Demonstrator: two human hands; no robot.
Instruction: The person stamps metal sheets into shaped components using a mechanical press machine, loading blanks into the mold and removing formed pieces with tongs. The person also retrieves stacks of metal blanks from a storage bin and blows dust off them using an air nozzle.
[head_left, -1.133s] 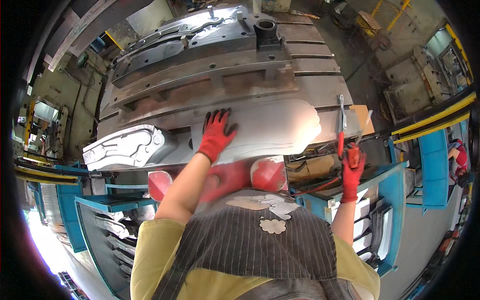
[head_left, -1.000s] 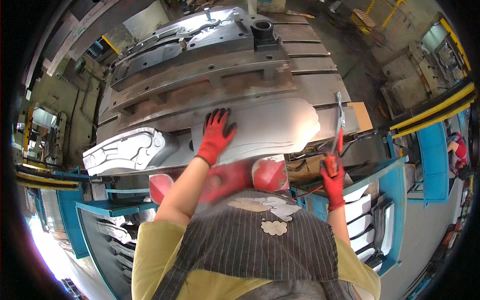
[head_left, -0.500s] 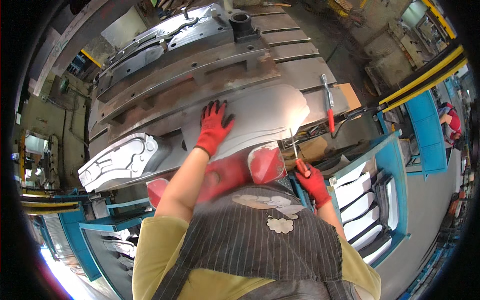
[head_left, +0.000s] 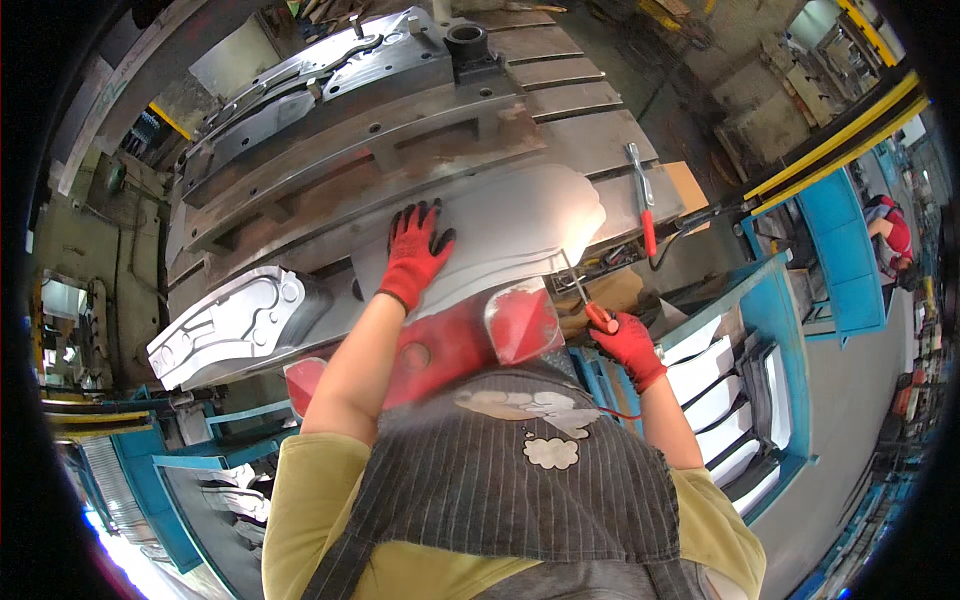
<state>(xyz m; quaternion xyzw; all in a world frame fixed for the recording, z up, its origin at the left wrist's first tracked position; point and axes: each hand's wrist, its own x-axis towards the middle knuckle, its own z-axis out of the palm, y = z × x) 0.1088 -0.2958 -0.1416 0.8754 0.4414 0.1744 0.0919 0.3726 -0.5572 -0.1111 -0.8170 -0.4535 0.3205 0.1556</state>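
Note:
My left hand (head_left: pixel 414 258), in a red work glove with dark fingertips, lies open and palm down on a stack of flat grey sheet-metal blanks (head_left: pixel 500 215). My right hand (head_left: pixel 632 350), gloved alike, is closed around the red handle of a screwdriver (head_left: pixel 600 317). Its thin shaft slants up and left to the near edge of the blanks, close to their bright right end. Whether the tip is between the sheets cannot be made out. A shiny formed metal part (head_left: pixel 225 322) lies to the left of the blanks.
A red block (head_left: pixel 525 325) stands at the bench's near edge, against my apron. A red-handled hand tool (head_left: pixel 642 205) lies beyond the right end. Heavy steel die parts (head_left: pixel 380 130) fill the far side. A blue rack (head_left: pixel 790 300) of metal pieces stands right; another person is farther off.
The whole view has shifted slightly. My right hand has tilted the screwdriver farther over, its handle moving a little up and right against the bench. My left hand stays on the blanks.

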